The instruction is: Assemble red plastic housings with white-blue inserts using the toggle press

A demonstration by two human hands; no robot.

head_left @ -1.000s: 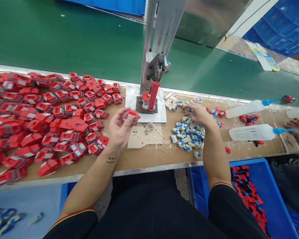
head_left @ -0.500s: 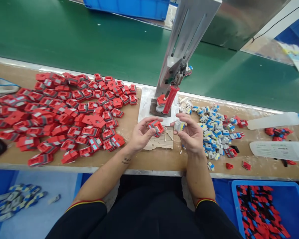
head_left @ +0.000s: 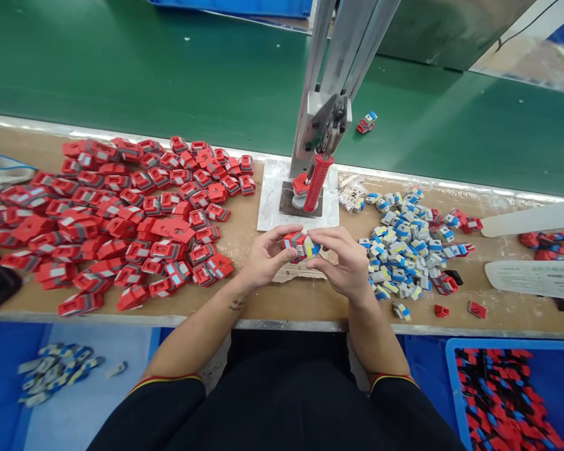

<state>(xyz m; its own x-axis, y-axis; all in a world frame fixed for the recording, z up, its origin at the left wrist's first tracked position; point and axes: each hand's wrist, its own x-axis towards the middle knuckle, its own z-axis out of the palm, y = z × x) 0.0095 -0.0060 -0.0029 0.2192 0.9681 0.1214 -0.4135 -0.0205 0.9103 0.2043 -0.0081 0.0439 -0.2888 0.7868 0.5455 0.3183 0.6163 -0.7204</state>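
My left hand (head_left: 269, 254) is closed on a red and grey plastic piece (head_left: 293, 240), pinched between thumb and fingers. A smaller white, blue and yellow plastic piece (head_left: 311, 248) is gripped by the fingertips of my right hand (head_left: 342, 260). The two pieces meet between my hands; whether they are joined I cannot tell. Just beyond them stands a toggle press with a red handle (head_left: 318, 183), and another red piece (head_left: 301, 184) sits at its base plate (head_left: 272, 214).
A large heap of red pieces (head_left: 117, 216) covers the left of the bench. White-blue pieces (head_left: 399, 241) are heaped at right, beside clear plastic bottles (head_left: 536, 275). One assembled piece (head_left: 366, 123) lies on the green belt (head_left: 216, 81). A blue bin (head_left: 455, 376) is at lower right.
My hands have come together, bringing the white-blue piece against the red one. The view has shifted a little, and the piece on the belt now shows clear of the press column.
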